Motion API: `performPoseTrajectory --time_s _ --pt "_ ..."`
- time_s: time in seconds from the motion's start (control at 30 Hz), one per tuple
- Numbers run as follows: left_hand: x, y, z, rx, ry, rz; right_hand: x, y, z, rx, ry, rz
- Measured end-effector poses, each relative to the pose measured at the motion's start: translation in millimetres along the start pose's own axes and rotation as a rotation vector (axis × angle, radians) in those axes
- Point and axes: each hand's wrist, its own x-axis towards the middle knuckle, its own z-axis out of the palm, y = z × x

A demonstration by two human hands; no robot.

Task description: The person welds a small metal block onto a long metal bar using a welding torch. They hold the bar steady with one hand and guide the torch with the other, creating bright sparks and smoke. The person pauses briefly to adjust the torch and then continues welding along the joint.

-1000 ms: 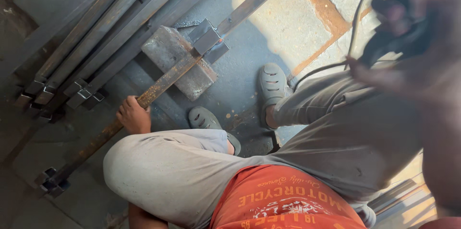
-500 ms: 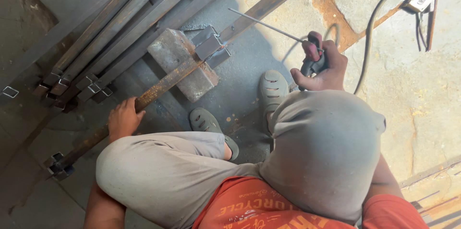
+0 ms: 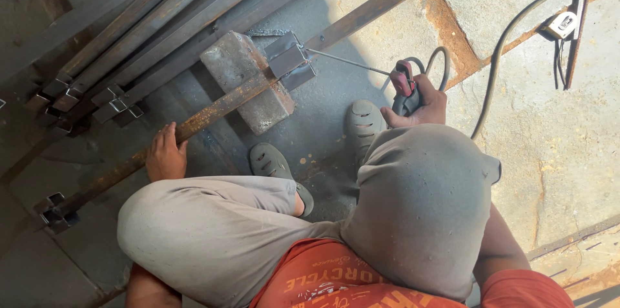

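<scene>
Rusty square steel tube (image 3: 213, 109) lying across grey concrete block (image 3: 248, 82), pressing down under left hand (image 3: 165, 156); right hand (image 3: 418, 106) gripping red-and-grey electrode holder (image 3: 403, 85), thin welding rod (image 3: 349, 61) touching tube joint.

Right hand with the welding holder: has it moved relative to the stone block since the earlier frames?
Yes. The right hand has come down, and the rod tip is now nearer the stone block.
</scene>
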Motion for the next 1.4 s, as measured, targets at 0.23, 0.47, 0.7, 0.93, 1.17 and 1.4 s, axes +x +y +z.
performPoseTrajectory --time_s 0.23,0.47,0.7,0.93,1.17,1.4 --pt "0.0 5.5 -1.3 0.075 -0.038 -0.015 -1.9 6.3 7.2 0.010 0.002 0.022" --pt "-1.3 4.0 1.3 0.067 -0.038 -0.015 1.3 -2.9 8.5 -0.018 -0.042 0.027" --pt "-1.2 6.8 1.5 0.077 -0.006 -0.025 1.9 -4.0 8.7 -0.022 -0.032 0.020" --pt "2.1 12.6 -5.4 0.078 -0.011 -0.020 1.9 -0.8 7.5 -0.055 -0.045 0.010" --pt "5.6 18.8 -12.6 0.111 -0.057 -0.038 12.7 17.5 13.7 0.239 0.059 0.308" --pt "5.0 18.8 -11.4 0.149 -0.080 -0.037 -2.4 -2.2 -1.2 -0.151 -0.163 -0.188"
